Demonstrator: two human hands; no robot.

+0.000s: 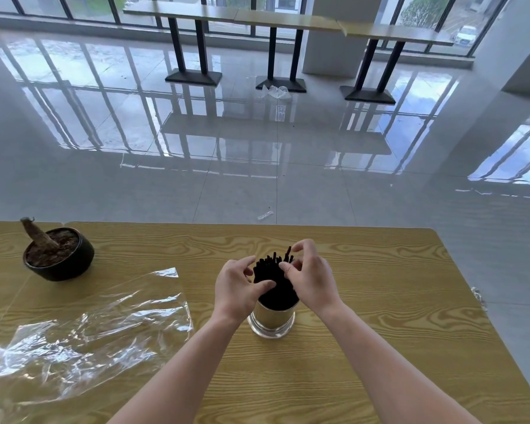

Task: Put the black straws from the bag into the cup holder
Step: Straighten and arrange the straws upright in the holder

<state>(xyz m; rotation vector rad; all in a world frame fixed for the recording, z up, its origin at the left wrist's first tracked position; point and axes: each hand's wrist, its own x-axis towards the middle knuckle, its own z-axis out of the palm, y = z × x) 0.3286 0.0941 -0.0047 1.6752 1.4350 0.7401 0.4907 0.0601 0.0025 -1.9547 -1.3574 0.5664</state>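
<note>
A bundle of black straws [273,280] stands upright in a shiny metal cup holder [271,318] on the wooden table [364,301]. My left hand [237,286] touches the left side of the bundle, thumb pressed against the straws. My right hand [311,278] is on the right side, fingertips pinching the straw tops. The clear plastic bag [89,328] lies flat and crumpled on the table to the left, with no straws visible in it.
A black bowl-shaped pot [60,255] with soil and a dry stump sits at the table's far left. The table's far edge runs just beyond the cup holder. Beyond it are glossy floor tiles, high tables [273,19] and windows.
</note>
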